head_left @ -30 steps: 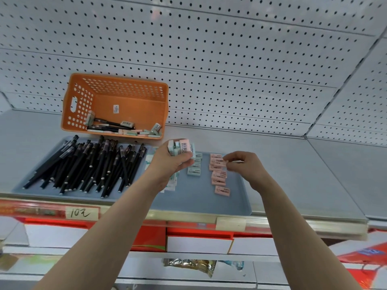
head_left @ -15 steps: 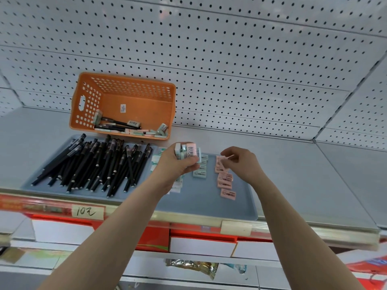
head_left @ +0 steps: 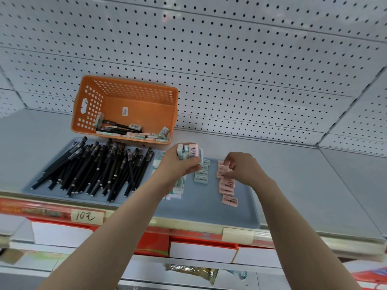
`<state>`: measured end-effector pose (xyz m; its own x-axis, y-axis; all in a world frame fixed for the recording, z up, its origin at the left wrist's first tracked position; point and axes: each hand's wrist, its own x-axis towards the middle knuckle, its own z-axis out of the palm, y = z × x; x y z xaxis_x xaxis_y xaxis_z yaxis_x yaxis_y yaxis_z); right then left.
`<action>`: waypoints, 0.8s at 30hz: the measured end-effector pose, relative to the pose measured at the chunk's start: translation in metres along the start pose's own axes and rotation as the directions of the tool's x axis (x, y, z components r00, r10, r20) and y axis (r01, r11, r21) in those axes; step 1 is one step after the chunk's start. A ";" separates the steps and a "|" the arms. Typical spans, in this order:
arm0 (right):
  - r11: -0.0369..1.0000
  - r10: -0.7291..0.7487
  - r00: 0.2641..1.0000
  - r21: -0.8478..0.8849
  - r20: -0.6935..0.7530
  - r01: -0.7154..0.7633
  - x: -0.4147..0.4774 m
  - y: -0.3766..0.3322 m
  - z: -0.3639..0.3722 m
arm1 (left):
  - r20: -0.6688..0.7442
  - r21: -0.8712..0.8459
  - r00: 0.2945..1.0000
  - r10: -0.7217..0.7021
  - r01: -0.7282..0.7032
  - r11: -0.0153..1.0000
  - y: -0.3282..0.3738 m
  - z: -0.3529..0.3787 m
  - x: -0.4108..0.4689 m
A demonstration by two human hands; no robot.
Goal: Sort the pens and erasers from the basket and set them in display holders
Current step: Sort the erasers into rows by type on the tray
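Erasers fill the left hand (head_left: 178, 166): its grip is closed around a bundle of erasers (head_left: 189, 151), mostly pale green with one pink one showing a barcode, held upright above the middle of a grey-blue tray (head_left: 209, 214). The right hand (head_left: 244, 170) is just beside it, well apart from the basket. Its grip is drawn together, thumb and fingertips pinching a pink eraser (head_left: 222, 171) at the far end of a pink column (head_left: 228, 192) of erasers lying flat on the right part of the tray.

Between the two hands a short green column (head_left: 201, 175) of erasers lies on the tray. More green and white erasers (head_left: 178, 188) lie under the left wrist, partly hidden. A loose heap of black pens (head_left: 94, 168) covers the left part of the tray, their ends pointing toward the near left.

The orange basket (head_left: 134, 105) stands just behind the tray against the pegboard (head_left: 230, 70), its opening facing the viewer. A few pens and erasers lie gathered along its near wall. The tray rests on a grey shelf (head_left: 314, 185), and a handwritten price tag (head_left: 87, 216) is fixed to the shelf's front edge below the pens.
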<state>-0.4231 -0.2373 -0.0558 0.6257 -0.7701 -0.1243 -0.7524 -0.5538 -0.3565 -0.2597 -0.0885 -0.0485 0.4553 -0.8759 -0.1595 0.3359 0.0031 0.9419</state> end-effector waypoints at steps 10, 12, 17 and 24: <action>0.975 -0.028 0.998 0.217 -0.056 0.040 0.009 0.002 -0.021 | 0.012 0.002 1.000 -0.008 0.008 1.000 0.001 -0.002 0.001; 0.953 -0.021 0.998 0.301 -0.061 0.039 0.011 0.004 -0.024 | 0.010 0.004 1.000 -0.010 0.010 1.000 0.001 -0.003 0.001; 0.979 -0.085 0.990 0.192 0.116 0.062 0.010 0.002 -0.018 | -0.002 0.005 1.000 -0.019 0.019 1.000 0.000 -0.005 -0.001; 0.992 0.026 0.998 0.126 -0.058 -0.019 0.013 0.011 -0.004 | -0.003 0.008 1.000 -0.020 0.020 1.000 -0.004 -0.003 -0.001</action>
<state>-0.4240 -0.2547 -0.0581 0.5928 -0.8014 -0.0796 -0.7321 -0.4951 -0.4678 -0.2592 -0.0858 -0.0529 0.4512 -0.8742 -0.1792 0.3379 -0.0185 0.9410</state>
